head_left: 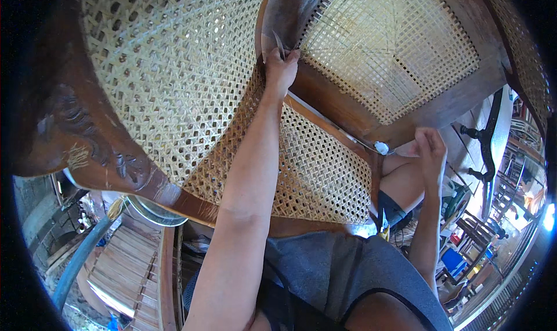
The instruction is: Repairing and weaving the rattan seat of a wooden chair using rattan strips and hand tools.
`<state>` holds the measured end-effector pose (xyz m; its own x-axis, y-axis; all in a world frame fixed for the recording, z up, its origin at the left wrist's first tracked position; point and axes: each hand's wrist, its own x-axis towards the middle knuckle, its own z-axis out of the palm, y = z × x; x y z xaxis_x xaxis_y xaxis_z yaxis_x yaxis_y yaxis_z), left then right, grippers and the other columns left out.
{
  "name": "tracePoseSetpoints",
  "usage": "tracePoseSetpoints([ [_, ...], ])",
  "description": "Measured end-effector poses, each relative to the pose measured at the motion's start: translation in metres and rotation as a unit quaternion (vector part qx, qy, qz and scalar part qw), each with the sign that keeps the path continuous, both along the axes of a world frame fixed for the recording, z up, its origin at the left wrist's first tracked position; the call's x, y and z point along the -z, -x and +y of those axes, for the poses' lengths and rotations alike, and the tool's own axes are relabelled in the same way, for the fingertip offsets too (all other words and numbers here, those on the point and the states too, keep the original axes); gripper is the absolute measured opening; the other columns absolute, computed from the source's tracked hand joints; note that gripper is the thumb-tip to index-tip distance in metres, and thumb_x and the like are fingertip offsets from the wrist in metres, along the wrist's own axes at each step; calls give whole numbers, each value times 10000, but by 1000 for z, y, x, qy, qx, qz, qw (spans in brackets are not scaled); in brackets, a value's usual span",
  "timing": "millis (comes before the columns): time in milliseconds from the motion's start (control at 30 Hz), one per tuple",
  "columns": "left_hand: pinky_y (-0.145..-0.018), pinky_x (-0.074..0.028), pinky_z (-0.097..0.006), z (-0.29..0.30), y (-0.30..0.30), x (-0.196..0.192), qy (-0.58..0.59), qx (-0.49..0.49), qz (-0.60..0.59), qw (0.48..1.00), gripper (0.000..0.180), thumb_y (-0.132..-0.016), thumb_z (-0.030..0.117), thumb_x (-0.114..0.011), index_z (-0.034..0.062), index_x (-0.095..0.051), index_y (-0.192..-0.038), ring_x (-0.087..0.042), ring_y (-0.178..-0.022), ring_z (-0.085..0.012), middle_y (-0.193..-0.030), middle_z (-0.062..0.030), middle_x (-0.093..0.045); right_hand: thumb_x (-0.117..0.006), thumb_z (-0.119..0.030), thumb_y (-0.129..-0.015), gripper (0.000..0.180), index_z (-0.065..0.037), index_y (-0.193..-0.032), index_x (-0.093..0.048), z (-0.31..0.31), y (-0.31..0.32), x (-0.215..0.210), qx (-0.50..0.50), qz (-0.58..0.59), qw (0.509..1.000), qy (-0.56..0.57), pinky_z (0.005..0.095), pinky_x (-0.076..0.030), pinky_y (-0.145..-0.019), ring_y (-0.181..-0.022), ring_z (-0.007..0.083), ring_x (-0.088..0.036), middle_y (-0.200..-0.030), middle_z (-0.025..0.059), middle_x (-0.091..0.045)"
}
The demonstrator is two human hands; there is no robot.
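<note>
A wooden chair with woven cane panels fills most of the view. Stretched forward, my left hand [282, 69] is closed at the brown wooden frame [328, 90] between two panels. A thin pointed sliver [278, 42] sticks up from its fingers; its kind is unclear. Right of the hand is the far cane panel [389, 46], with open weave and a row of holes along its edge. My right hand [429, 151] is raised at the right, fingers curled together; what they hold, if anything, is hidden. Just left of it, a small white lump [381, 147] sits at the frame's corner.
A large cane panel [174, 69] rises on the left, beside a carved wooden edge [87, 133]. Another woven panel [325, 174] lies under my left forearm. Slatted wood [125, 261] and a blue pole [78, 261] stand lower left. Chair frames [481, 232] crowd the right.
</note>
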<state>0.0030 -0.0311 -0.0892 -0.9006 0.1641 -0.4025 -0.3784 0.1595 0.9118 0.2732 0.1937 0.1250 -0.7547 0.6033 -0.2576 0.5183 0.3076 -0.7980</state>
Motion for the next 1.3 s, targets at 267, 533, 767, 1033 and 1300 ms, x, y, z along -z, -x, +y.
tracePoseSetpoints([
  [267,-768,-532,-419,21,-43,-72,293,161,157,929,218,-870,143,-545,-52,-578,-960,-661,-810,-325,-911,-222,-647,-668,-112,-845,170,-3,-947,-588,-88,-169,-46,-60,-335,936,-93,364,-482,-627,-645,283,-571,-762,119,-602],
  [533,-772,-537,-453,60,-156,-163,78,355,395,843,182,-851,117,-574,-11,-560,-980,-614,-874,-376,-925,-190,-590,-695,-114,-798,275,-42,-1026,-559,-127,-204,-15,37,-180,958,-219,397,-467,-765,-854,285,-553,-898,125,-554],
  [767,-737,-510,-431,61,-192,-211,-50,445,364,817,107,-802,99,-618,48,-573,-885,-607,-841,-341,-829,-159,-581,-730,-204,-804,271,-54,-979,-587,-122,-200,-9,87,-172,965,-178,413,-461,-759,-877,321,-554,-910,127,-575],
  [1033,-726,-515,-434,61,-235,-257,-111,507,260,814,217,-811,56,-596,-21,-628,-1011,-644,-841,-378,-867,-225,-634,-538,-193,-975,251,18,-1085,-618,-85,-124,-46,120,255,958,41,334,-392,-1008,-1140,206,-541,-1197,102,-575],
  [1300,-641,-517,-394,40,-213,-254,-93,459,259,845,168,-815,27,-598,-32,-607,-972,-652,-711,-336,-805,-211,-633,-481,-25,-971,177,31,-1084,-604,-85,-58,-51,55,342,898,270,268,-418,-963,-1096,149,-550,-1128,95,-616],
])
